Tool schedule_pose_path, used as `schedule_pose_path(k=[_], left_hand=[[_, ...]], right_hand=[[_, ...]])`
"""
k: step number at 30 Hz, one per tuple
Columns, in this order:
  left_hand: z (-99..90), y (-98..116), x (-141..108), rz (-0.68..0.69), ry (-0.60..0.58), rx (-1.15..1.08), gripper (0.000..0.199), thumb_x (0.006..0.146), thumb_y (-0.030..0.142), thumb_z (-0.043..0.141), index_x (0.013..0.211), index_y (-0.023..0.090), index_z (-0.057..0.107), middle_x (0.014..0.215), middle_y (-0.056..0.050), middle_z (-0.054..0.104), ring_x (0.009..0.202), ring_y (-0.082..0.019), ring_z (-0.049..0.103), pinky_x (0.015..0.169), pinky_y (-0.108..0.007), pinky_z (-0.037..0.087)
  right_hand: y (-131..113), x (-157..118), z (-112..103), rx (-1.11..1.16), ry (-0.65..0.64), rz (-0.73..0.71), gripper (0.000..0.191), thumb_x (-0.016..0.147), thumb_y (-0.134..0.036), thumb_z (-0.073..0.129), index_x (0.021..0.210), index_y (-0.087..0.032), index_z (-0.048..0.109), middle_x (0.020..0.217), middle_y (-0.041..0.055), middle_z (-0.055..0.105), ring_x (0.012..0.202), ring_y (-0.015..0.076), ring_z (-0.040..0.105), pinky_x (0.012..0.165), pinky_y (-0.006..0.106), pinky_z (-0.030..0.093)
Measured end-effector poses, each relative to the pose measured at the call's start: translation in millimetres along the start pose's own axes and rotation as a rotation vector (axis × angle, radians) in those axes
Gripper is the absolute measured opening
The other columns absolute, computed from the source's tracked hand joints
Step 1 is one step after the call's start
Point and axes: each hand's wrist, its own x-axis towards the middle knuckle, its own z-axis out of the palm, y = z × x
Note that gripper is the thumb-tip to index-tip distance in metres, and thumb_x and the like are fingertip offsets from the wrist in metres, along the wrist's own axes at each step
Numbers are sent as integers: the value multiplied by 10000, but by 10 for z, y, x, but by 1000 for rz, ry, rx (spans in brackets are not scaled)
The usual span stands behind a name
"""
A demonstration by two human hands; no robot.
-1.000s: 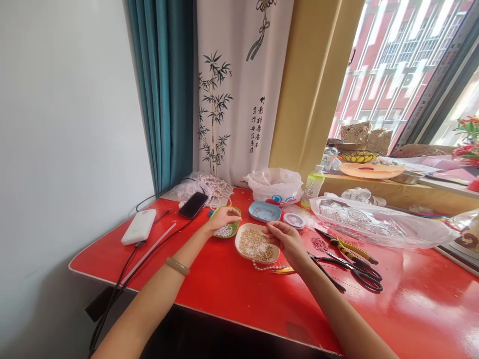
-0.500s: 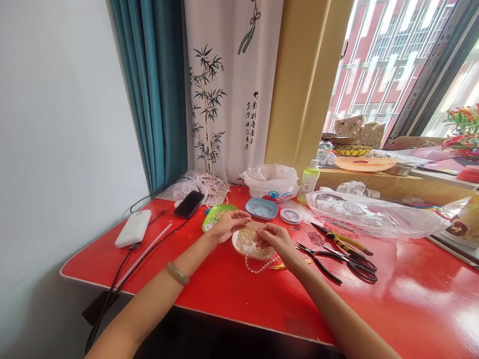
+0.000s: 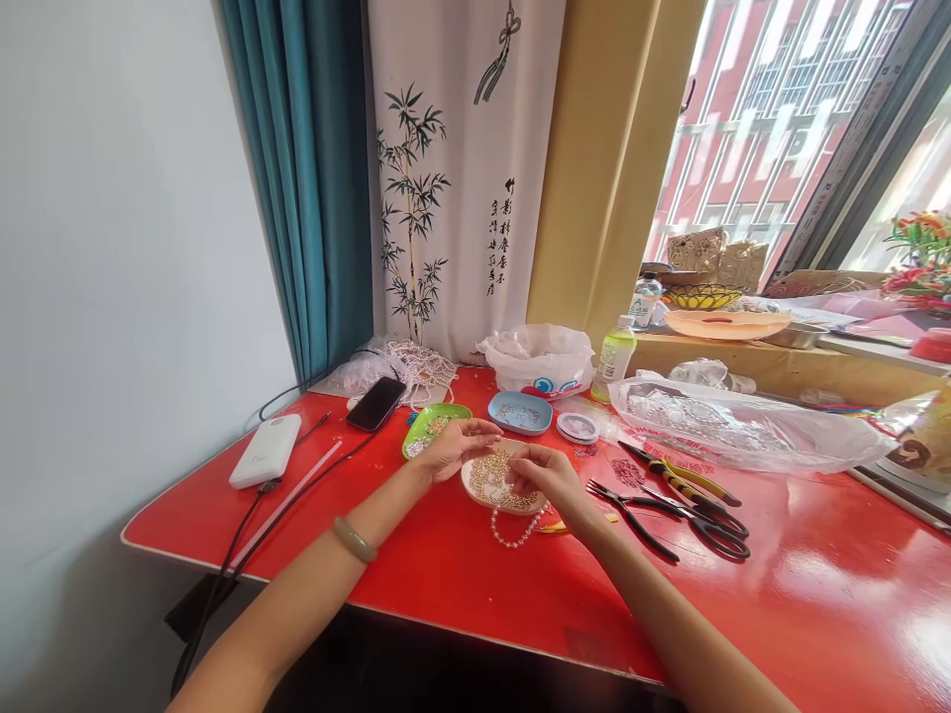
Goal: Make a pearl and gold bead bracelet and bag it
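Gold beads [image 3: 490, 477] fill a pale round dish [image 3: 471, 487] on the red table. Over its left edge is my left hand [image 3: 459, 448], thumb and fingertips pressed together on something too small to make out. My right hand [image 3: 541, 475] is over the dish's right side, fingers pinched; what they grip is hidden. A string of pearly beads [image 3: 512, 544] hangs in a loop below my right hand, at the dish's near rim. Behind my left hand sits a green tray [image 3: 410, 436] with beads. A blue tray [image 3: 522, 428] stands behind the dish.
Pliers [image 3: 631, 510], yellow-black cutters [image 3: 684, 479] and scissors [image 3: 713, 530] lie to the right, near red beads [image 3: 628, 473]. A phone [image 3: 376, 404], white power bank [image 3: 265, 452] and cables are at left. Behind are plastic bags [image 3: 539, 358] and a bottle [image 3: 613, 360].
The bead loop has shifted slightly right and hangs a little lower. Both hands keep nearly the same place and pinched pose.
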Motion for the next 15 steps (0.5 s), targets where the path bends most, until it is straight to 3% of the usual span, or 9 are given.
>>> schedule_pose_path(k=[15], left_hand=[[-45, -10, -11, 100, -13, 382, 190, 576, 268, 689, 718, 143, 671, 713, -32, 643, 661, -126, 542, 661, -235, 389]], right_hand=[[9, -15, 21, -98, 75, 2, 81, 609, -136, 460, 550, -160, 509, 430, -48, 510, 369, 56, 440, 379, 165, 321]])
